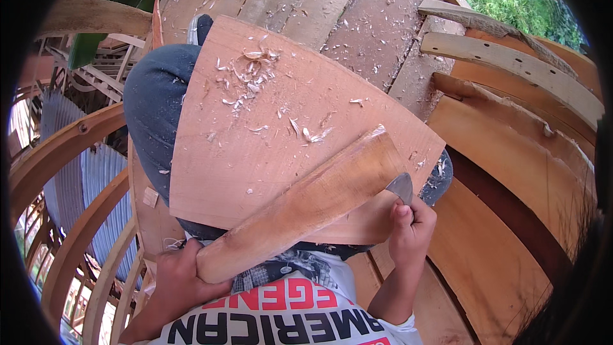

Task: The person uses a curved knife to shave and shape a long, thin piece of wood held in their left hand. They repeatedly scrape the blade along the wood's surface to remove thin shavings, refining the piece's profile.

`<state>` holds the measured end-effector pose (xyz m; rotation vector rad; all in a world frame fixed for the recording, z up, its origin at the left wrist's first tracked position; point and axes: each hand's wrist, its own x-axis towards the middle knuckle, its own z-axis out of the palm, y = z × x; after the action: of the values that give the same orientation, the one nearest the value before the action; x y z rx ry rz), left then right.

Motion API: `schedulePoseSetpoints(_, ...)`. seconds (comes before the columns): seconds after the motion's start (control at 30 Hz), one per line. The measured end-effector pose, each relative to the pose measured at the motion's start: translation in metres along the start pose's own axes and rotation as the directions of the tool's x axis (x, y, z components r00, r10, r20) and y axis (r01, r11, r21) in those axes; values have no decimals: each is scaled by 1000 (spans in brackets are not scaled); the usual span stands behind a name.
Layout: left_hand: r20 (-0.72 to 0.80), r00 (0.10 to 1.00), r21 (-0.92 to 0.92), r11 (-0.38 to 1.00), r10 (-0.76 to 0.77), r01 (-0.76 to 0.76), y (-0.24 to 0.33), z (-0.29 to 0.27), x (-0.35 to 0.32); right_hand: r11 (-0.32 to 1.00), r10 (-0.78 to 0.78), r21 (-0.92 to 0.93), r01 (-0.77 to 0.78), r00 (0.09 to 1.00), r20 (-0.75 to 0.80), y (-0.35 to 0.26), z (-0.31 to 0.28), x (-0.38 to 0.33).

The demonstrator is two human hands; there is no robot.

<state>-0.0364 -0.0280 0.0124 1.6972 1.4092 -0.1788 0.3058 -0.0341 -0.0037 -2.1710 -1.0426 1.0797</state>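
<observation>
The left hand (182, 275) is closing firmly around the near end of a curved wooden piece (306, 204), off the near-left corner of the flat lap board (236, 147), probably anchoring the piece against slipping. The right hand (412, 223) is curling its fingers tightly around a tool with a curved metal blade (401, 186), beside the board's right side; the fist is hiding the handle, so I cannot tell the tool's exact kind, nor whether the edge is biting the wood or only lying against it. The curved wooden piece is slanting across the board's near part, its far end resting toward the right corner, seemingly so that the board is backing it from beneath. The dark trousers (150, 96) are showing at the board's left and right, the bent legs apparently serving as its support. Curled wood shavings (252, 70) are gathering mostly on the board's far-left part, clear of both hands. Beyond the board's far edge, floor planks (306, 0) are running outward; curved wooden ribs (76, 137) are standing to its left, and broad orange-brown planks (485, 243) are lining its right.
</observation>
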Motion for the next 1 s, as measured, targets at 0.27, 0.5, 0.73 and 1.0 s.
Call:
schedulePoseSetpoints(0.27,-150,976,105,984,159,-144,8,6,2,994,18,103,-29,994,105,-16,5,-15)
schedulePoseSetpoints(0.5,-226,966,131,987,122,-94,21,8,-5,996,-55,-71,62,993,106,3,3,-28)
schedulePoseSetpoints(0.73,-88,992,4,996,85,-85,25,1,-1,989,-120,-84,125,991,56,6,4,-35)
schedulePoseSetpoints(1.0,350,936,-252,958,-44,140,18,-6,16,978,-166,-105,178,979,114,4,10,-36)
